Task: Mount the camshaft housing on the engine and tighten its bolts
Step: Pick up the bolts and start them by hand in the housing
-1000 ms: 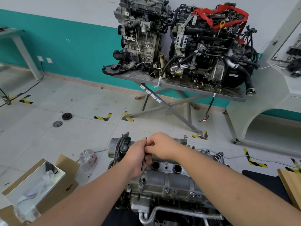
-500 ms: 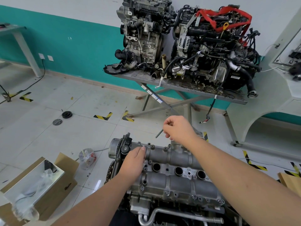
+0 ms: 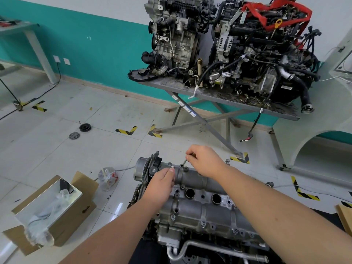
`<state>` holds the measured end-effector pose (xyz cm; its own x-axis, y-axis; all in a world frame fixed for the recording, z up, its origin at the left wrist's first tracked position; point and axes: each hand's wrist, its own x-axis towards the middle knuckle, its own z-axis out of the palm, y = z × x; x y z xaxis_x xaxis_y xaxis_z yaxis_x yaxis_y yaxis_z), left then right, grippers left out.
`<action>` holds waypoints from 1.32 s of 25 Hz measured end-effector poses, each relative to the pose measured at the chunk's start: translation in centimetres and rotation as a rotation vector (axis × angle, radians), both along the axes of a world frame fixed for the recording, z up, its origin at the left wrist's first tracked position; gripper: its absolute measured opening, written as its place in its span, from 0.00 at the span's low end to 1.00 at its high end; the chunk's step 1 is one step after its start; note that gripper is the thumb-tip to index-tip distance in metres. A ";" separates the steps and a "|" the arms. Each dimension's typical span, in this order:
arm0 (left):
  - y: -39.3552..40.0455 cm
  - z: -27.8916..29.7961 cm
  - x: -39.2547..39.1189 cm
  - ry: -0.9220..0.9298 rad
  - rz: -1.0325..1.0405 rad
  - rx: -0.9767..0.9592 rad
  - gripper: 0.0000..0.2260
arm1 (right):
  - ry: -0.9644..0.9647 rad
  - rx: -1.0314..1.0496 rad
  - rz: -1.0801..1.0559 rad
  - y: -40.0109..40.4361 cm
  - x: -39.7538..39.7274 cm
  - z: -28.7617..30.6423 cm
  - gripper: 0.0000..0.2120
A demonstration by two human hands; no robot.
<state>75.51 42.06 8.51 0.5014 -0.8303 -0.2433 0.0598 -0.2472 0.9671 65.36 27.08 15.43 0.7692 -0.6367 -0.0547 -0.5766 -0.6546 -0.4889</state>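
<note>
The grey camshaft housing lies on top of the engine in front of me, with open round holes and several bolt heads along its edges. My right hand pinches a long bolt that points down at a hole on the housing's far left edge. My left hand rests on the housing's left end, its fingertips on a small bolt head by the chain sprocket.
Two other engines stand on a metal table at the back. An open cardboard box and a plastic bag lie on the tiled floor at left. A wooden board sits at right.
My hands have parted. The right hand carried a long bolt right and lowered it to a hole on the far edge. The left hand settled on the housing's left end.
</note>
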 end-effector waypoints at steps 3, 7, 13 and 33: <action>0.1 0.0 -0.1 0.015 -0.002 -0.010 0.17 | 0.010 -0.022 0.022 0.0 0.3 0.4 0.07; 0.1 0.0 0.0 0.012 -0.008 -0.006 0.17 | 0.091 -0.032 0.084 0.7 0.3 0.1 0.07; 0.2 -0.2 0.0 -0.015 -0.010 -0.003 0.18 | 0.204 -0.018 0.097 0.7 1.4 0.6 0.14; 0.5 0.3 -0.1 -0.168 -0.096 0.056 0.18 | 0.639 -0.367 0.110 2.4 3.8 -1.1 0.14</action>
<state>75.46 42.60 8.78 0.4582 -0.8637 -0.2099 -0.1278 -0.2977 0.9461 69.19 29.45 14.30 0.7193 -0.6210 -0.3114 -0.5969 -0.7818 0.1804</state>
